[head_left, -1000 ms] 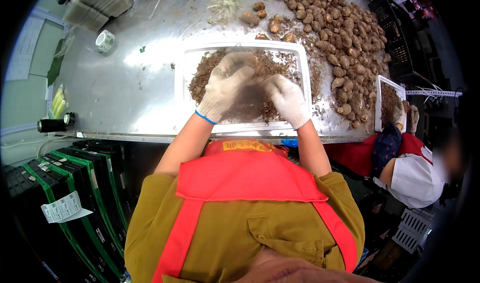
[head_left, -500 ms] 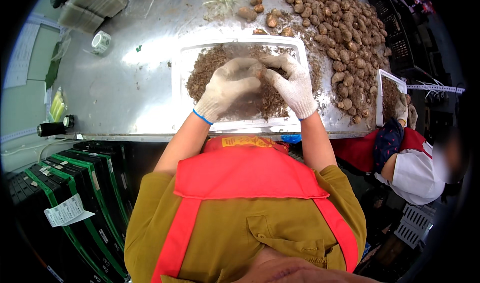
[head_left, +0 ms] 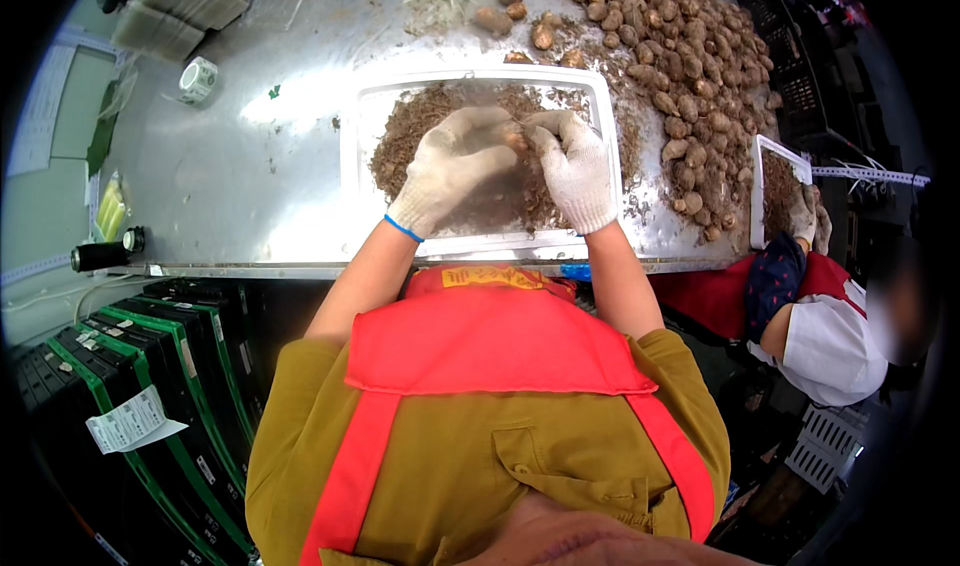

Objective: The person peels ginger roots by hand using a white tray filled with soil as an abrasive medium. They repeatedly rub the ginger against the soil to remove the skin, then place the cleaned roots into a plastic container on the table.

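Both my hands wear white knitted gloves and work above a white tray point(head_left: 350, 151) strewn with brown fibrous peelings point(head_left: 400, 131). My left hand point(head_left: 450, 171) is curled round a small brown taro point(head_left: 515, 140), which shows between its thumb and fingertips. Close against the taro's right side, my right hand point(head_left: 574, 171) has its thumb and fingers pinched together. Whatever the right fingertips grip is too small to make out, and the gloves cover most of the taro.
A large heap of taros point(head_left: 690, 76) lies right of the tray, with a few loose ones point(head_left: 493, 20) behind it. A label roll point(head_left: 198, 80) and stacked clear containers point(head_left: 185, 6) stand left. At far right, a co-worker's gloved hands point(head_left: 808, 216) are by another tray point(head_left: 760, 191).
My right hand has shifted slightly left and turned, with its fingers drawn closer together at the taro. My left hand keeps its hold almost in place.
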`<state>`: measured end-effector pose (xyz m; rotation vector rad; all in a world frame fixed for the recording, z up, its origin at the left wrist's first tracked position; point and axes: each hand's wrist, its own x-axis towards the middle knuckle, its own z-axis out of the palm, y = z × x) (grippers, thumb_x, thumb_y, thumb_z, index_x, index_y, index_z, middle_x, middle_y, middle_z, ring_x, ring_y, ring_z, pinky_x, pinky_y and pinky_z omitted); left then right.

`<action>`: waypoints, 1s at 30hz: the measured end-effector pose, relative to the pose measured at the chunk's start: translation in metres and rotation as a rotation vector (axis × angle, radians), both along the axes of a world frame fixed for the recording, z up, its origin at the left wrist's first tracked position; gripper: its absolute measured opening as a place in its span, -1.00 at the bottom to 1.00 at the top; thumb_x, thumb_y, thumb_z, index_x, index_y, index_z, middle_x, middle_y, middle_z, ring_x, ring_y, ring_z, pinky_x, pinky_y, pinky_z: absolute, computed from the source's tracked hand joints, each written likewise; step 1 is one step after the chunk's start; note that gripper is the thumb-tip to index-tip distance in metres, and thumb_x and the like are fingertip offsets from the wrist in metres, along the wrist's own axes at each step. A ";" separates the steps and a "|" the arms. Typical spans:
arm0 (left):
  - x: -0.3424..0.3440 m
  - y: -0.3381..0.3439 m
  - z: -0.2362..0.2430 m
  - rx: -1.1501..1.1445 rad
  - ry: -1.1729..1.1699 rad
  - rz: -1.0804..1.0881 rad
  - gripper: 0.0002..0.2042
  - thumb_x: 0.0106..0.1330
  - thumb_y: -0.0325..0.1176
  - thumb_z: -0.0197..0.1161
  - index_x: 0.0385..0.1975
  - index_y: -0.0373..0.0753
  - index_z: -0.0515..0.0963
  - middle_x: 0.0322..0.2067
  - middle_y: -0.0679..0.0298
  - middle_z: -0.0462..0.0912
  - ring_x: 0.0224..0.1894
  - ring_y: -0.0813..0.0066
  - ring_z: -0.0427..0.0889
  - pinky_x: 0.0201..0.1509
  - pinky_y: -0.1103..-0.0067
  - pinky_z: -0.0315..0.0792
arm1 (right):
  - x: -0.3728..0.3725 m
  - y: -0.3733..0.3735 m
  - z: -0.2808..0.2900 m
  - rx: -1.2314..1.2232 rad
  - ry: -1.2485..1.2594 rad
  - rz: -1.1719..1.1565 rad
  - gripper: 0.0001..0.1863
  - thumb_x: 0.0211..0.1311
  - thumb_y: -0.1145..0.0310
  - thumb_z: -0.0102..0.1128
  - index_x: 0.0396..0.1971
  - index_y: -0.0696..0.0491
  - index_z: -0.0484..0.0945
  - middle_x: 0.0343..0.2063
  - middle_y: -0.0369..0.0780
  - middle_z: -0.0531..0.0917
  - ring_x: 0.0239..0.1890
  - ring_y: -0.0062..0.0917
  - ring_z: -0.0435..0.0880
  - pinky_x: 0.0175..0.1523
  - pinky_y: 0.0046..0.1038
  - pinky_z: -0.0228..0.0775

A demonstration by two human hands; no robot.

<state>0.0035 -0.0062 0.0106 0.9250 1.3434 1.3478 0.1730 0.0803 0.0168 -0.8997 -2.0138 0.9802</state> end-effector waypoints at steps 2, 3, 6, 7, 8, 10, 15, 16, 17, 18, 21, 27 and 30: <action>0.003 0.001 -0.003 0.044 0.184 0.029 -0.45 0.11 -0.31 0.50 0.12 -0.33 0.56 -0.02 0.23 0.66 0.09 0.38 0.59 0.28 0.48 0.43 | -0.004 -0.004 0.000 0.038 0.023 -0.005 -0.88 0.33 0.50 0.18 -0.23 0.17 0.65 -0.32 -0.16 0.73 -0.32 -0.50 0.69 -0.18 -0.47 0.52; 0.004 0.001 -0.005 0.065 0.275 0.043 -0.46 0.11 -0.31 0.49 0.12 -0.32 0.56 -0.03 0.23 0.66 0.09 0.39 0.59 0.26 0.49 0.44 | -0.005 -0.006 0.002 -0.002 0.032 0.009 -0.89 0.31 0.48 0.18 -0.23 0.14 0.64 -0.30 -0.13 0.74 -0.27 -0.42 0.72 -0.12 -0.44 0.54; 0.000 0.004 -0.013 0.022 0.368 0.030 -0.47 0.12 -0.32 0.47 0.12 -0.32 0.56 -0.03 0.25 0.65 0.08 0.43 0.58 0.26 0.50 0.43 | -0.006 -0.007 0.001 -0.094 0.018 0.019 -0.90 0.31 0.47 0.17 -0.24 0.11 0.63 -0.27 -0.09 0.74 -0.22 -0.32 0.76 -0.06 -0.38 0.57; 0.000 0.003 -0.013 0.012 0.258 0.002 -0.48 0.13 -0.33 0.46 0.12 -0.32 0.56 -0.03 0.26 0.65 0.07 0.45 0.58 0.25 0.51 0.43 | -0.006 -0.007 -0.001 -0.120 0.006 0.021 -0.89 0.31 0.47 0.16 -0.25 0.11 0.63 -0.26 -0.09 0.75 -0.22 -0.30 0.76 -0.05 -0.38 0.57; 0.001 0.002 -0.013 0.002 0.148 -0.025 -0.48 0.14 -0.34 0.45 0.13 -0.33 0.56 -0.03 0.26 0.65 0.06 0.46 0.58 0.23 0.52 0.44 | -0.005 -0.004 -0.005 -0.041 -0.041 0.009 -0.89 0.31 0.47 0.16 -0.24 0.11 0.64 -0.25 -0.09 0.75 -0.21 -0.30 0.76 -0.05 -0.36 0.57; 0.002 -0.002 -0.010 -0.027 0.019 -0.074 -0.49 0.15 -0.35 0.44 0.13 -0.34 0.55 -0.03 0.27 0.64 0.05 0.49 0.58 0.19 0.55 0.46 | -0.003 0.013 -0.020 0.115 -0.132 -0.017 -0.88 0.31 0.46 0.15 -0.23 0.11 0.64 -0.24 -0.10 0.75 -0.20 -0.28 0.76 -0.04 -0.34 0.57; -0.004 -0.001 0.004 0.003 0.023 -0.111 -0.48 0.18 -0.38 0.40 0.17 -0.36 0.53 0.03 0.23 0.63 0.06 0.51 0.58 0.17 0.58 0.48 | 0.013 0.022 -0.031 -0.231 -0.106 0.004 -0.76 0.35 0.43 0.13 -0.04 0.09 0.65 -0.09 -0.12 0.74 -0.04 -0.33 0.74 0.05 -0.34 0.58; -0.005 -0.001 0.001 0.002 0.012 -0.113 -0.46 0.17 -0.36 0.41 0.18 -0.36 0.52 0.05 0.21 0.63 0.09 0.49 0.57 0.21 0.56 0.46 | 0.014 0.018 -0.021 -0.276 -0.057 0.013 -0.74 0.34 0.44 0.15 -0.02 0.09 0.65 -0.08 -0.13 0.74 -0.04 -0.35 0.74 0.05 -0.36 0.58; -0.006 0.000 -0.003 0.003 0.002 -0.113 -0.44 0.16 -0.35 0.41 0.19 -0.35 0.51 0.07 0.20 0.62 0.11 0.47 0.57 0.25 0.54 0.44 | 0.013 0.014 -0.003 -0.318 -0.009 0.024 -0.72 0.33 0.44 0.17 0.00 0.09 0.65 -0.06 -0.13 0.73 -0.04 -0.37 0.74 0.06 -0.38 0.58; -0.006 0.001 -0.005 0.004 -0.009 -0.113 -0.42 0.15 -0.33 0.42 0.20 -0.35 0.51 0.09 0.18 0.62 0.14 0.44 0.56 0.29 0.52 0.42 | 0.012 0.011 0.007 -0.361 0.039 0.034 -0.70 0.32 0.44 0.18 0.02 0.09 0.65 -0.04 -0.14 0.73 -0.03 -0.40 0.73 0.06 -0.39 0.58; -0.003 0.001 0.008 0.010 0.078 -0.091 -0.36 0.12 -0.27 0.45 0.24 -0.34 0.48 0.15 0.13 0.59 0.22 0.37 0.52 0.39 0.47 0.33 | 0.015 0.006 0.017 -0.068 -0.036 0.162 -0.70 0.29 0.43 0.23 0.01 0.06 0.68 -0.20 -0.21 0.72 -0.17 -0.50 0.72 -0.06 -0.45 0.57; -0.004 0.002 0.016 -0.005 0.308 -0.131 -0.29 0.09 -0.28 0.47 0.29 -0.35 0.42 0.19 0.12 0.55 0.27 0.32 0.48 0.42 0.45 0.30 | 0.000 0.004 0.014 0.211 -0.118 0.225 -0.88 0.28 0.42 0.21 -0.24 0.03 0.69 -0.34 -0.18 0.69 -0.28 -0.33 0.70 -0.10 -0.35 0.56; -0.004 0.000 0.001 0.038 0.026 -0.151 -0.33 0.13 -0.37 0.45 0.29 -0.35 0.42 0.16 0.13 0.56 0.22 0.37 0.52 0.37 0.49 0.37 | 0.002 0.030 -0.019 0.175 -0.140 0.032 -0.85 0.32 0.42 0.16 -0.22 0.06 0.69 -0.32 -0.15 0.71 -0.27 -0.36 0.71 -0.10 -0.35 0.55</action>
